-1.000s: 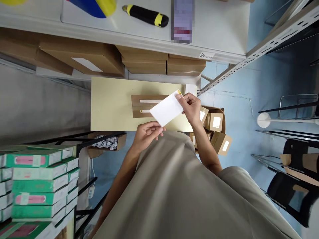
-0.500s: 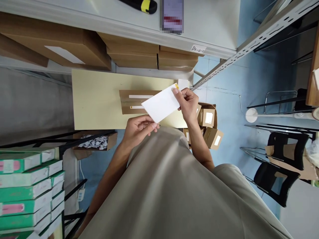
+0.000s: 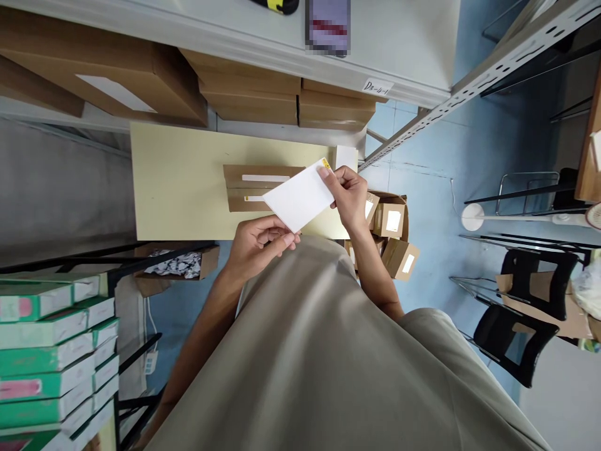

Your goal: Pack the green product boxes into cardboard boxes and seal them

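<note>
A white paper sheet with a small yellow mark at its upper right corner is held up at a slant over the table. My right hand grips that corner, thumb on top and fingers curled behind. At the sheet's lower corner, the thumb and fingers of my left hand are pinched together. Behind the sheet lies a flat brown cardboard box, partly covered by it, with two white strips on its top. Both the box and a small white piece rest on the pale yellow tabletop.
Above the table, a grey shelf holds a phone-like object; large cardboard boxes sit beneath. Right of the table stands a carton of small labelled boxes. Green and white boxes are stacked at left. Black chairs stand at right.
The sheet and my right hand have shifted slightly left. My left hand keeps its pinch at the lower corner. The whole view has moved a little.
</note>
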`<state>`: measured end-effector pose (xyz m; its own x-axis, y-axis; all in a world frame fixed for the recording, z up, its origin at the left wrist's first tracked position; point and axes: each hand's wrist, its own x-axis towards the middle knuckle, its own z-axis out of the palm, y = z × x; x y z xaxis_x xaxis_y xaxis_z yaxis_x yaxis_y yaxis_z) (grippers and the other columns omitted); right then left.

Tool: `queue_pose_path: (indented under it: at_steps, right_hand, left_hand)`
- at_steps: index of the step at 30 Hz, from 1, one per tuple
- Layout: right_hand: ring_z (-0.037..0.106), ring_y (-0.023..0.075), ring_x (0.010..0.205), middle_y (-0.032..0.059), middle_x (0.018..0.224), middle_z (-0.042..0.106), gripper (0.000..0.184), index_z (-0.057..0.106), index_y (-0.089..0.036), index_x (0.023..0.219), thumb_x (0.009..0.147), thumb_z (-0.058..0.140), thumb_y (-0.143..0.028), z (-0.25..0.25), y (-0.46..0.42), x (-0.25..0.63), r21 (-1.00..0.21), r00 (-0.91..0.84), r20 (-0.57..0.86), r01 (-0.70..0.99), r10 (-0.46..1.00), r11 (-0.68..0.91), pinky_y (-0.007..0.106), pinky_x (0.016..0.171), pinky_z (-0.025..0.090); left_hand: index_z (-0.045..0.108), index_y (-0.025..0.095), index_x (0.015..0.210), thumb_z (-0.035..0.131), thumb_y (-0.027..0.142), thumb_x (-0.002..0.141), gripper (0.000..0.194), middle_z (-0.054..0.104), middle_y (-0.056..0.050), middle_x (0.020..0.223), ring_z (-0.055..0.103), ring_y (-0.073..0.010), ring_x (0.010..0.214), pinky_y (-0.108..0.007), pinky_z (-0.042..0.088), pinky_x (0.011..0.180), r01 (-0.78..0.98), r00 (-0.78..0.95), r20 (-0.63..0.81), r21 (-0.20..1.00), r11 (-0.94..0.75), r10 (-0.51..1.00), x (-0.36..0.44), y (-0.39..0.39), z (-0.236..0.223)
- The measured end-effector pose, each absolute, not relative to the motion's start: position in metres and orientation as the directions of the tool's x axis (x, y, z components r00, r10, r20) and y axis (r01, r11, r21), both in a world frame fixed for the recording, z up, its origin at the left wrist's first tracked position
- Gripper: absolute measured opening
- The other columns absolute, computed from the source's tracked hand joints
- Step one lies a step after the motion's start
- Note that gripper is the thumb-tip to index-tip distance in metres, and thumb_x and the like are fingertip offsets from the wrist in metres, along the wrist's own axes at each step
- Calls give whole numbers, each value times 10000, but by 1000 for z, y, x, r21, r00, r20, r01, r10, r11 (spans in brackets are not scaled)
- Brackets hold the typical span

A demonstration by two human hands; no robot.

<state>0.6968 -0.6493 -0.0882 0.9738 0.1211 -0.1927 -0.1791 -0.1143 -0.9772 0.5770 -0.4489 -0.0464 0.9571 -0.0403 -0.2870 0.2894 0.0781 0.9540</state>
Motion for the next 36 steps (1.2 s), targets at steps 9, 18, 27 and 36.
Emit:
queue_pose_path:
  at_steps: [9, 18, 27, 36]
  right_hand:
    - [488, 99, 564, -61, 657, 500, 683, 520, -258, 774, 929, 774, -873, -89, -649, 697, -973, 971, -202, -184, 127, -137, 239, 475, 410]
    - [658, 175, 754, 0, 813, 694, 508, 716, -239, 975, 1009, 772, -743, -114, -636, 684, -869, 933, -215, -48, 288, -493, 312, 728, 568]
    - [701, 186, 904, 39, 1009, 760, 261, 831, -248, 1104, 1088, 761, -500, -60, -652, 645, -961, 861, 35, 168, 507, -218, 336, 794, 604]
    - [678, 186, 857, 33, 942, 741, 238, 819, -255, 995, 1089, 741, -460, -54, -638, 639, -944, 877, -36, 128, 479, -305, 337, 769, 593]
  left_hand:
    - [787, 205, 860, 835, 372, 860, 173, 811, -67, 787, 722, -192, 616, -265, 493, 466, 280, 960, -281, 958, 53, 1, 572, -448, -58]
    - [762, 219, 870, 817, 350, 908, 148, 764, -28, 735, 710, -175, 614, -272, 547, 529, 185, 980, -183, 983, -17, 73, 574, -449, -61]
    - [730, 211, 895, 786, 365, 969, 179, 742, -21, 781, 695, -162, 652, -253, 498, 546, 105, 989, -86, 982, -158, 124, 574, -445, -74]
    - [734, 220, 868, 773, 359, 951, 166, 759, -37, 858, 689, -166, 735, -259, 529, 632, 71, 996, -58, 971, -228, 62, 580, -442, -63]
